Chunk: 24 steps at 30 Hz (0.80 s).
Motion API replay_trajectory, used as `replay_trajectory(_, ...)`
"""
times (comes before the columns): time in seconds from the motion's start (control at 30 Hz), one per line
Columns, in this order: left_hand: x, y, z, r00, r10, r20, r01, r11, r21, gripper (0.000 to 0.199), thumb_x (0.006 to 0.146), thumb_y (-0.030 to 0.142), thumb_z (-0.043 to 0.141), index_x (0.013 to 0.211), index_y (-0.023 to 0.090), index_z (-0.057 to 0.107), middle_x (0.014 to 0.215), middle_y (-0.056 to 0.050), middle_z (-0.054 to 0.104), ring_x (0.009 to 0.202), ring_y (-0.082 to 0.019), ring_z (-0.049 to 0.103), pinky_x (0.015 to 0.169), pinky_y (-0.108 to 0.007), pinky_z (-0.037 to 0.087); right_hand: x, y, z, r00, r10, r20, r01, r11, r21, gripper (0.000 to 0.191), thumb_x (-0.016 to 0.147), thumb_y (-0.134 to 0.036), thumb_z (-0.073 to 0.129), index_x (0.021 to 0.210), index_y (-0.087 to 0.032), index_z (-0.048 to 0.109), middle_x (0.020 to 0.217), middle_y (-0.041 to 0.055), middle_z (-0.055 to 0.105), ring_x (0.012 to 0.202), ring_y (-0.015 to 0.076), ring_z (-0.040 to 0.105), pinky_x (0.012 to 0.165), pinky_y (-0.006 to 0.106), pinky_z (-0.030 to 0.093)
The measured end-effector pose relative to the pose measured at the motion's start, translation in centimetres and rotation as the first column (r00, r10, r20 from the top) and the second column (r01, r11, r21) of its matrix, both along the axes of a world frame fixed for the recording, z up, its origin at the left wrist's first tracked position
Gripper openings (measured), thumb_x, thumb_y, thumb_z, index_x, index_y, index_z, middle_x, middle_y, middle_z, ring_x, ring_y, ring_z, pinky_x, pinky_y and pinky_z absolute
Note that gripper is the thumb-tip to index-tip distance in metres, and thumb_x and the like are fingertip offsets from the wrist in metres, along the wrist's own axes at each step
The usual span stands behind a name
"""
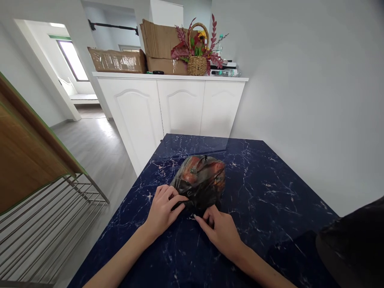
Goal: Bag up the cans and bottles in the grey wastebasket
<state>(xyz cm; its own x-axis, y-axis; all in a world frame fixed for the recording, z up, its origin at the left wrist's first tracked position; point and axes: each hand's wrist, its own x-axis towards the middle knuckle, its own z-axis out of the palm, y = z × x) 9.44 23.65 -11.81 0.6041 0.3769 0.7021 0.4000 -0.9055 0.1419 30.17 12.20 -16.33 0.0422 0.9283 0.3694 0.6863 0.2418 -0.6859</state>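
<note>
And there's the bag, on the desk, plastic likely slippery, its red lumps probably weighty! Left hand: grip pinching the near edge. Right hand: grip unclear. Gathered plastic seems the best hold.

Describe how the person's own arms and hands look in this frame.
The left hand and right hand are bare, with no gloves or rings visible. The left forearm and right forearm look slender; no sleeves, watch or bracelet show within the picture.
</note>
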Motion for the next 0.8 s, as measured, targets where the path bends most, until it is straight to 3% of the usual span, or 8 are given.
replay_trajectory(0.17,0.5,-0.8,0.4,0.989,-0.046,0.14,0.063,0.99,-0.125,0.013,0.102,0.021,0.064,0.093,0.024,0.073,0.087,-0.004,0.066,0.084,-0.021,0.061,0.08,-0.039,0.047,0.1,0.0,0.3,1.0,-0.005,-0.021,0.005,1.0,0.025,0.023,0.109,-0.047,0.056,0.113,-0.026,0.065,0.076,-0.0014,0.07,0.055,0.0164,0.062,0.053,0.029,0.048)
replay_trajectory(0.3,0.7,-1.1,1.0,0.952,0.103,0.287,0.008,0.933,-0.36,0.028,0.105,0.028,0.056,0.08,0.021,0.066,0.084,-0.004,0.066,0.08,-0.02,0.061,0.074,-0.033,0.046,0.4,-0.1,1.0,1.0,-0.001,-0.025,0.004,0.994,0.11,0.024,0.109,-0.04,0.056,0.093,-0.025,0.065,0.077,-0.0002,0.067,0.057,0.0136,0.061,0.053,0.026,0.045)
replay_trajectory(0.37,0.3,-0.4,1.2,0.888,0.273,0.371,-0.032,0.841,-0.541,0.035,0.105,0.037,0.055,0.075,0.02,0.061,0.077,-0.002,0.06,0.073,-0.018,0.055,0.066,-0.03,0.042,1.0,0.0,1.1,1.0,0.013,0.004,-0.013,0.986,0.164,0.025,0.11,-0.035,0.055,0.088,-0.024,0.062,0.076,-0.0004,0.064,0.056,0.0119,0.058,0.051,0.025,0.041)
replay_trajectory(0.47,-0.9,1.5,0.9,0.687,0.552,0.472,-0.005,0.653,-0.757,0.043,0.098,0.053,0.061,0.07,0.021,0.053,0.068,0.002,0.05,0.066,-0.016,0.046,0.059,-0.027,0.036,2.4,0.1,1.2,0.997,0.011,0.076,-0.028,0.974,0.225,0.024,0.11,-0.028,0.054,0.086,-0.024,0.058,0.078,-0.0008,0.062,0.055,0.0099,0.055,0.052,0.025,0.04)
replay_trajectory(0.53,-1.8,3.0,0.3,0.578,0.655,0.487,0.083,0.546,-0.834,0.044,0.093,0.061,0.062,0.075,0.021,0.057,0.071,0.001,0.054,0.068,-0.016,0.049,0.059,-0.026,0.038,3.3,0.3,1.2,0.997,-0.026,0.072,0.008,0.972,0.234,0.022,0.108,-0.025,0.054,0.087,-0.024,0.056,0.077,-0.0016,0.059,0.055,0.01,0.054,0.053,0.026,0.041)
replay_trajectory(0.6,-2.5,4.1,-0.2,0.547,0.686,0.479,0.135,0.493,-0.859,0.043,0.093,0.063,0.061,0.088,0.02,0.065,0.083,-0.002,0.063,0.076,-0.019,0.058,0.063,-0.026,0.043,3.9,0.4,1.3,0.995,-0.094,0.019,0.087,0.967,0.239,0.013,0.106,-0.026,0.057,0.093,-0.025,0.056,0.081,-0.0006,0.06,0.058,0.0121,0.055,0.056,0.027,0.046)
replay_trajectory(0.67,-2.7,4.5,-0.5,0.568,0.674,0.472,0.087,0.521,-0.849,0.043,0.094,0.06,0.06,0.109,0.02,0.068,0.1,-0.006,0.069,0.092,-0.023,0.065,0.073,-0.029,0.051,3.9,0.4,1.4,0.988,-0.151,-0.023,0.152,0.951,0.271,0.01,0.102,-0.029,0.062,0.109,-0.025,0.057,0.099,0.0054,0.064,0.075,0.0177,0.064,0.067,0.032,0.056)
replay_trajectory(0.8,-2.1,3.5,0.1,0.717,0.531,0.451,-0.19,0.771,-0.608,0.059,0.091,0.046,0.069,0.143,0.021,0.055,0.133,-0.014,0.061,0.12,-0.029,0.062,0.099,-0.041,0.053,2.9,-0.2,1.7,0.999,-0.043,0.007,0.04,0.958,0.286,0.057,0.098,-0.029,0.068,0.15,-0.027,0.046,0.138,0.015,0.059,0.129,0.0312,0.06,0.104,0.049,0.058)
